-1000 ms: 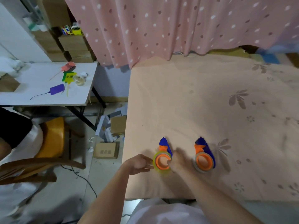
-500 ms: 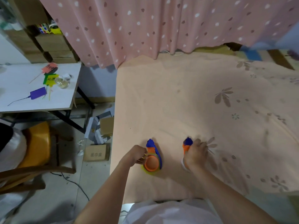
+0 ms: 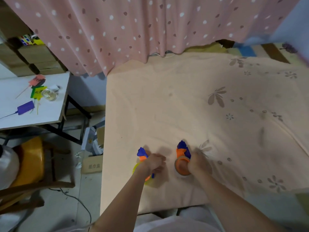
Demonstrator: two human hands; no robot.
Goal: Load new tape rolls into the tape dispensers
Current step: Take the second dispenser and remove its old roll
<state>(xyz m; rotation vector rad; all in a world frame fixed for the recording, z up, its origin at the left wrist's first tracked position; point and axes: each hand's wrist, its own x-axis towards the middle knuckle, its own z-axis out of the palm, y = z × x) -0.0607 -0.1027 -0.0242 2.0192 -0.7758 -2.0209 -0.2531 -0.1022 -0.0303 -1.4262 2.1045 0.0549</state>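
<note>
Both forearms are bare from elbow to wrist, with no sleeves, watch or rings showing on the left hand (image 3: pixel 153 162) or right hand (image 3: pixel 198 164). Pale, whitish clothing (image 3: pixel 175 221) covers the lap at the bottom edge.

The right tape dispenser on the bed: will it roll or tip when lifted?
The right tape dispenser is probably light and stiff plastic. Its round roll could roll, but the soft bed sheet and the right hand gripping it likely steady it.
</note>
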